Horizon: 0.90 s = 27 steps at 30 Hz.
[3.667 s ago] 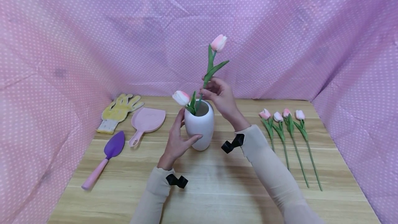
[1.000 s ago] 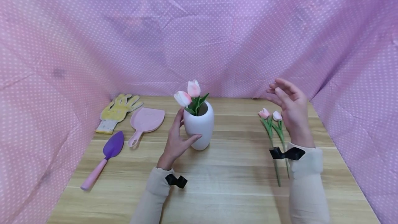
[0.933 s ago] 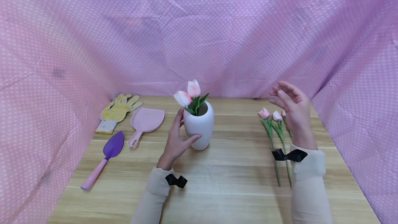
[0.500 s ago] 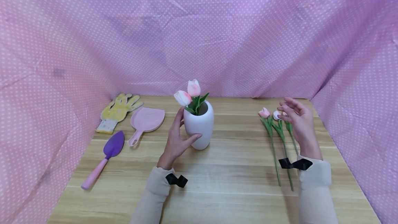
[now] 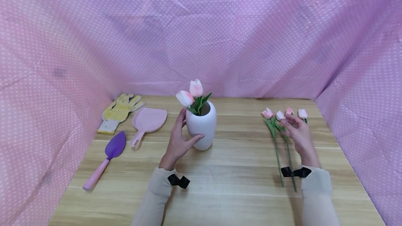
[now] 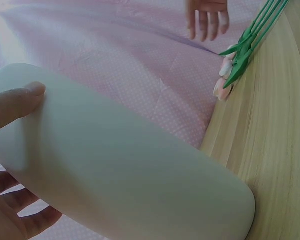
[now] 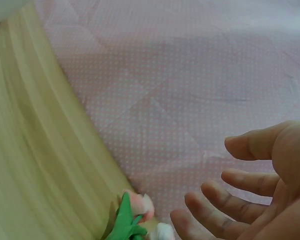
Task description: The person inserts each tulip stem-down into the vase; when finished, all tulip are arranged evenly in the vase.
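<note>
My left hand (image 5: 179, 144) grips the side of an upright white vase (image 5: 203, 133); the left wrist view shows the thumb across the vase (image 6: 120, 160) and fingers around its other side. Two pink-and-white tulips (image 5: 196, 88) lean out of the vase's mouth to the left, leaves at the rim. At the right, my right hand (image 5: 299, 138) hovers over several tulips (image 5: 267, 113) lying in a row on the table, and hides parts of the right-hand stems. The right wrist view shows this hand (image 7: 260, 200) with loosely bent, spread fingers, holding nothing, beside a tulip head (image 7: 140, 205).
Left of the vase lie a pink dustpan-shaped scoop (image 5: 150, 120), a yellow and white glove (image 5: 119, 112) and a purple trowel (image 5: 115, 145) with a pink handle. A pink dotted cloth (image 5: 201, 44) hangs behind the wooden table (image 5: 220, 191) and along both its sides.
The tulip that my right hand held over the vase now stands in it. That hand has moved right, then lowered toward the lying tulips. My left hand stays on the vase.
</note>
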Tool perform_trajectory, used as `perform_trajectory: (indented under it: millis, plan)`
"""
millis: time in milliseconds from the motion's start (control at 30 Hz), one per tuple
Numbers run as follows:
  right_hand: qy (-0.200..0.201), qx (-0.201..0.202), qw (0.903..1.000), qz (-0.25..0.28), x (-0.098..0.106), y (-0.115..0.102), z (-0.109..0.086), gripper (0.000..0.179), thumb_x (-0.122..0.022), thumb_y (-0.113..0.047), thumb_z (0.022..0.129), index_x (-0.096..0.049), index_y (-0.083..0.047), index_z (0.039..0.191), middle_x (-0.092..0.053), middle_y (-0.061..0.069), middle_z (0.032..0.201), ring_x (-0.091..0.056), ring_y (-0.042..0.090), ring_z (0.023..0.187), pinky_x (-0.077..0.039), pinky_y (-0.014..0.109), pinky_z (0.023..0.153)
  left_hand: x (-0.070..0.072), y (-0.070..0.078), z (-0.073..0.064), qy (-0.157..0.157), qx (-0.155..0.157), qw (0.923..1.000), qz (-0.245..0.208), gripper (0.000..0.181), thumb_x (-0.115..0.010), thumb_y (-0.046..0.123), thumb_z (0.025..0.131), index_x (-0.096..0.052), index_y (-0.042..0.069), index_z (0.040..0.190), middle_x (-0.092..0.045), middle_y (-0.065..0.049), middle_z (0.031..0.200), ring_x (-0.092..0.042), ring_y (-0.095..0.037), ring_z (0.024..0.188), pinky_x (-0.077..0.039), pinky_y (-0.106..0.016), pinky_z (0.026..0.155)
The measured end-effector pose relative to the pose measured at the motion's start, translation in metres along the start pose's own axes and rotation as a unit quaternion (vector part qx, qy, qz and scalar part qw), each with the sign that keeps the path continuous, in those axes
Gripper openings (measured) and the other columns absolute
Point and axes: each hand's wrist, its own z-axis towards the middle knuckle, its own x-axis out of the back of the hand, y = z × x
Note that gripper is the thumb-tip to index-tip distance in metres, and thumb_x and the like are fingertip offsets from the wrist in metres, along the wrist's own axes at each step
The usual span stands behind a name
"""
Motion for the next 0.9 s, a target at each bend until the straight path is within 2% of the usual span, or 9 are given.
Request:
perform_trajectory:
  millis: [100,200,300,433,600,700,767,833,900]
  plan:
    - [0.007,-0.018,0.9975,-0.068,0.003,0.008,-0.001,0.021,-0.061,-0.013,0.099,-0.061,-0.020,0.119,-0.060,-0.021,0.095,-0.062,-0.007,0.085,-0.060,0.016,0.069,0.000,0.000,0.000,-0.001,0.002,1.0000,-0.001,0.105,-0.087,0.006,0.075,-0.023,0.008,0.159,-0.038,-0.016,0.160,-0.049,-0.040,0.137,-0.046,-0.057,0.109]
    - [0.012,-0.039,0.9880,-0.149,0.004,0.015,-0.001,0.043,-0.059,-0.017,0.101,-0.051,-0.002,0.140,-0.056,-0.024,0.093,-0.059,-0.010,0.086,-0.060,0.017,0.072,0.000,0.001,0.000,-0.002,0.003,1.0000,-0.001,0.105,-0.087,0.006,0.075,-0.023,0.008,0.159,-0.038,-0.016,0.160,-0.049,-0.040,0.137,-0.046,-0.057,0.110]
    - [0.007,-0.057,0.9760,-0.210,0.004,0.024,0.000,0.057,-0.055,-0.018,0.102,-0.036,0.009,0.149,-0.054,-0.021,0.094,-0.057,-0.012,0.084,-0.059,0.017,0.072,0.000,0.000,0.000,-0.002,0.004,1.0000,0.001,0.105,-0.086,0.006,0.075,-0.023,0.007,0.159,-0.038,-0.016,0.160,-0.049,-0.040,0.137,-0.046,-0.057,0.110]
    - [-0.002,-0.071,0.9642,-0.255,0.004,0.034,0.001,0.057,-0.056,-0.016,0.101,-0.036,0.010,0.147,-0.057,-0.004,0.103,-0.056,-0.010,0.078,-0.058,0.018,0.065,0.000,0.001,0.000,-0.003,0.005,1.0000,0.001,0.105,-0.086,0.005,0.075,-0.023,0.006,0.158,-0.037,-0.017,0.160,-0.049,-0.041,0.137,-0.045,-0.058,0.110]
    - [-0.009,-0.059,0.9443,-0.324,0.001,0.042,0.000,0.057,-0.062,-0.016,0.097,-0.042,0.011,0.144,-0.061,0.023,0.116,-0.055,-0.006,0.076,-0.055,0.019,0.059,0.000,0.000,-0.001,-0.003,0.008,1.0000,0.002,0.105,-0.087,0.007,0.076,-0.023,0.007,0.159,-0.037,-0.016,0.160,-0.049,-0.040,0.137,-0.045,-0.057,0.110]
    - [-0.018,-0.056,0.9317,-0.358,-0.002,0.043,-0.001,0.061,-0.062,-0.017,0.096,-0.040,0.012,0.145,-0.060,0.029,0.125,-0.063,0.008,0.090,-0.055,0.017,0.061,0.000,0.000,-0.001,-0.002,0.006,1.0000,0.001,0.105,-0.087,0.006,0.076,-0.022,0.007,0.159,-0.037,-0.016,0.161,-0.047,-0.039,0.139,-0.045,-0.057,0.110]
    - [-0.026,-0.052,0.9232,-0.380,-0.003,0.043,-0.002,0.063,-0.062,-0.017,0.095,-0.038,0.014,0.145,-0.059,0.032,0.127,-0.066,0.025,0.100,-0.055,0.019,0.065,0.000,-0.001,-0.001,-0.002,0.003,1.0000,0.001,0.105,-0.087,0.006,0.076,-0.022,0.007,0.159,-0.036,-0.016,0.161,-0.046,-0.039,0.140,-0.045,-0.057,0.111]
    - [-0.033,-0.046,0.9156,-0.398,-0.004,0.043,-0.002,0.064,-0.063,-0.017,0.095,-0.039,0.015,0.144,-0.059,0.034,0.127,-0.064,0.040,0.110,-0.057,0.024,0.071,0.000,-0.001,-0.001,-0.002,0.001,1.0000,0.001,0.106,-0.087,0.006,0.076,-0.022,0.007,0.159,-0.036,-0.016,0.161,-0.045,-0.039,0.141,-0.045,-0.057,0.111]
    - [-0.038,-0.034,0.9041,-0.424,-0.005,0.045,-0.002,0.062,-0.064,-0.017,0.093,-0.042,0.015,0.141,-0.061,0.033,0.125,-0.064,0.044,0.113,-0.058,0.033,0.078,0.000,-0.001,-0.001,-0.001,0.000,1.0000,0.001,0.106,-0.087,0.006,0.076,-0.022,0.007,0.159,-0.036,-0.016,0.161,-0.045,-0.038,0.141,-0.045,-0.057,0.111]
